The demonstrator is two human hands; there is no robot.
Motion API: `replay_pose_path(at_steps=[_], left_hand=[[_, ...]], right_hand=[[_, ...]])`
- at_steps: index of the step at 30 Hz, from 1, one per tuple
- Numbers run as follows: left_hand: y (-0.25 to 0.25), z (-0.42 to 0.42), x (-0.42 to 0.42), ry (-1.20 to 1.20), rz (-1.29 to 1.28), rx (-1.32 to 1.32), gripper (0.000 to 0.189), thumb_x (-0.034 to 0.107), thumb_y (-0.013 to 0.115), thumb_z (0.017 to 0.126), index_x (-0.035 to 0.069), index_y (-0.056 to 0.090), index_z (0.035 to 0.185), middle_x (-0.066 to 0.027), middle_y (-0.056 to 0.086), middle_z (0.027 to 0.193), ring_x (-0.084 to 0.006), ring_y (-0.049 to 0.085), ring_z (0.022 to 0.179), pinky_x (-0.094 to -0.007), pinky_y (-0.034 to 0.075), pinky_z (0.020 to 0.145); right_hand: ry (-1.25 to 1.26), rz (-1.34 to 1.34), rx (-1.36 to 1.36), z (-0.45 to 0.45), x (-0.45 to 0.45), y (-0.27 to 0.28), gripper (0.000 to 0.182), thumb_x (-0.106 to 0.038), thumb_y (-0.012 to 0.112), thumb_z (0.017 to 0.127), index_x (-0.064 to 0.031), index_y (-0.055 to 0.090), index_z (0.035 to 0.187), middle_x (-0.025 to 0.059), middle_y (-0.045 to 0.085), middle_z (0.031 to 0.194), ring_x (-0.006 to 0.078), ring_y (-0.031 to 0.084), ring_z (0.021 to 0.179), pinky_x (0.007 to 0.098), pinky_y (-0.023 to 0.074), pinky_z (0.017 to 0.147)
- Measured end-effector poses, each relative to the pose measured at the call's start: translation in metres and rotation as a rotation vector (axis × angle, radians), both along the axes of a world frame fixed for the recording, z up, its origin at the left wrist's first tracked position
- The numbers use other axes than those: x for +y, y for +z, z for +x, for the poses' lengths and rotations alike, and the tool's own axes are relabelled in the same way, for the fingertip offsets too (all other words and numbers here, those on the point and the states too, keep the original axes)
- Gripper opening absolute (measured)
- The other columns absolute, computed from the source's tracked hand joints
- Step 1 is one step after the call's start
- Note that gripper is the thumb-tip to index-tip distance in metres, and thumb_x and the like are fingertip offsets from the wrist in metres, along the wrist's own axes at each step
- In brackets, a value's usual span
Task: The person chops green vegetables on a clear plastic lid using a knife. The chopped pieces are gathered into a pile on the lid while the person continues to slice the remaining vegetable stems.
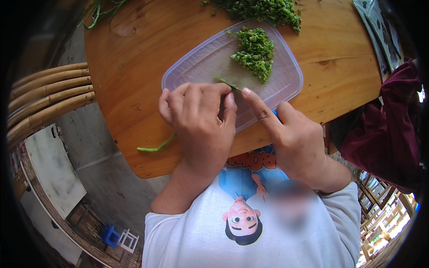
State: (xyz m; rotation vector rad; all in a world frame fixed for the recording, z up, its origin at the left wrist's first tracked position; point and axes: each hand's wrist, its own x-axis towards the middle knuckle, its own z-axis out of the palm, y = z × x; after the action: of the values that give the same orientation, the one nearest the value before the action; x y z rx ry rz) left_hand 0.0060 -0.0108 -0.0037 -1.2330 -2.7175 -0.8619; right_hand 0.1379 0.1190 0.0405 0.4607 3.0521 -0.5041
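My left hand [204, 117] grips a thin green stalk [157, 147], whose tail sticks out to the left over the wooden table. Its cut end lies beneath my fingertips on a purple-rimmed plastic lid [187, 67]. My right hand [291, 134] is closed around a blue handle [275, 113], probably a knife's, mostly hidden by the fingers; the index finger stretches forward along the dark blade by the stalk. A few freshly cut green pieces [221, 79] sit just beyond my left fingertips. Toward the lid's far right side lies a heap of chopped green stalks [256, 53].
A larger pile of chopped greens [264, 10] rests on the wooden table [335, 77] past the lid. Whole green stalks [100, 11] lie at the far left. Plastic packets [378, 30] and maroon cloth [382, 134] are at the right. A bamboo bench [50, 90] adjoins the left side.
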Motion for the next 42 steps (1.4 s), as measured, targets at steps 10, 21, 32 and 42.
replay_pose_path(at_steps=[10, 21, 32, 42], left_hand=[[0.002, -0.001, -0.005, -0.013, 0.014, 0.007, 0.017, 0.014, 0.078, 0.087, 0.017, 0.072, 0.102, -0.002, 0.065, 0.102, -0.0277, 0.057, 0.112, -0.0575, 0.028, 0.114], [0.004, -0.001, -0.004, -0.02, 0.017, -0.003, 0.017, 0.013, 0.078, 0.087, 0.016, 0.073, 0.103, -0.0009, 0.065, 0.102, -0.0276, 0.057, 0.112, -0.0595, 0.027, 0.114], [0.001, 0.001, -0.002, 0.021, -0.013, 0.028, 0.015, 0.015, 0.077, 0.088, 0.017, 0.071, 0.101, -0.0018, 0.065, 0.101, -0.0281, 0.057, 0.111, -0.0578, 0.029, 0.113], [0.001, 0.0, -0.006, 0.015, 0.008, 0.023, 0.015, 0.015, 0.077, 0.088, 0.017, 0.071, 0.101, -0.0027, 0.064, 0.1, -0.0284, 0.057, 0.112, -0.0582, 0.029, 0.113]], right_hand=[[-0.01, -0.065, -0.068, 0.014, 0.015, 0.012, 0.085, -0.008, 0.069, 0.081, -0.028, 0.05, 0.161, 0.0057, 0.048, 0.078, 0.0228, 0.06, 0.065, 0.0374, 0.0517, 0.055], [-0.001, -0.108, 0.005, 0.006, 0.01, 0.007, 0.08, 0.007, 0.068, 0.081, -0.0261, 0.061, 0.153, 0.0071, 0.049, 0.074, 0.0231, 0.057, 0.06, 0.0395, 0.0515, 0.056], [0.046, -0.052, -0.021, 0.007, 0.003, 0.004, 0.088, 0.004, 0.066, 0.078, -0.0232, 0.053, 0.16, 0.0073, 0.047, 0.078, 0.023, 0.057, 0.062, 0.0397, 0.048, 0.052], [-0.051, -0.123, 0.004, 0.007, 0.01, 0.008, 0.081, 0.008, 0.068, 0.08, -0.0248, 0.06, 0.154, 0.0074, 0.047, 0.074, 0.0237, 0.056, 0.06, 0.0401, 0.0507, 0.057]])
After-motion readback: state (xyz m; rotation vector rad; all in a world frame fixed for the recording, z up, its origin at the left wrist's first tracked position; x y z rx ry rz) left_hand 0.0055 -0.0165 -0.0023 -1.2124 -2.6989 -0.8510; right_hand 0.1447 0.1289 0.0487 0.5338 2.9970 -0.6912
